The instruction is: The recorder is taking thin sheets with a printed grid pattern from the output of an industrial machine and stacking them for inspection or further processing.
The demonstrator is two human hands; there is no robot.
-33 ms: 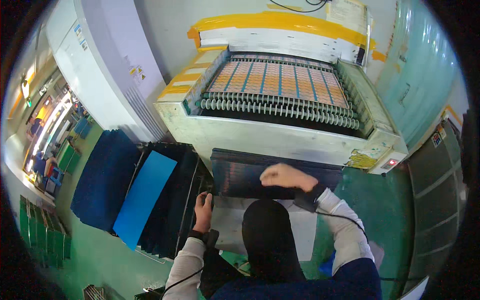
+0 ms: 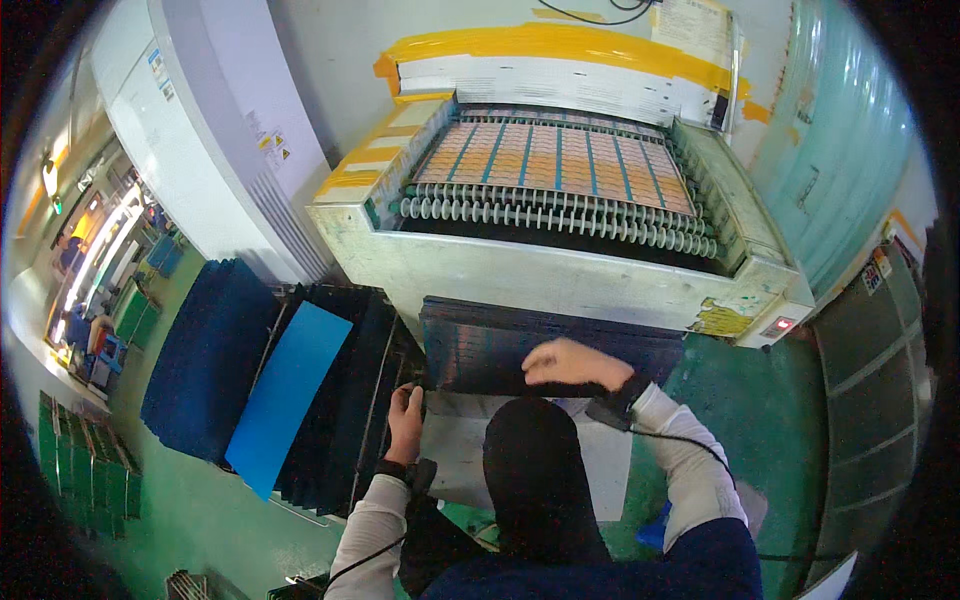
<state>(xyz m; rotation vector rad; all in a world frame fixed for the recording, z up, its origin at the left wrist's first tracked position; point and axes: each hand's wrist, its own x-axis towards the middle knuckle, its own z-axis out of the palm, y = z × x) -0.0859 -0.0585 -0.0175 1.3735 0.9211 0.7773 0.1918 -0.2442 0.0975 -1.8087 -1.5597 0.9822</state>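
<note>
A: Hand pose?
B: Right hand (image 2: 565,362) reached in from lower right, forearm angled up-left, wrist bent, back of hand up. It sat in front of the dark panels (image 2: 470,345), fingers bunched and bent, pointing left. Narrow, not splayed. Couldn't tell if they touched or pinched a panel edge.
A: Left?
B: Left hand (image 2: 405,412) came up almost vertical, just beside the left end of those panels and the right side of the rack (image 2: 370,430). Fingers curled, small gap to the thumb. Couldn't tell if it gripped anything.
A: Delta vs earlier frame?
B: Tiny. Right hand had dropped slightly toward the wearer, its forearm with it. Left hand looked the same. Dark panels still stood packed below the machine's front (image 2: 560,268).
A: Materials?
B: Panels: thin, flat, rectangular, dark with a slight sheen, faint reddish marks on the front one. Rack held matte navy sheets (image 2: 205,360), plus one smooth bright-blue sheet (image 2: 290,400) lying at a slant. Machine: scuffed pale casing, yellow tape (image 2: 560,40) wrapped along the back, rows of grey disc rollers (image 2: 560,220), a blue-striped, orange-patterned panel (image 2: 545,160) behind them.
</note>
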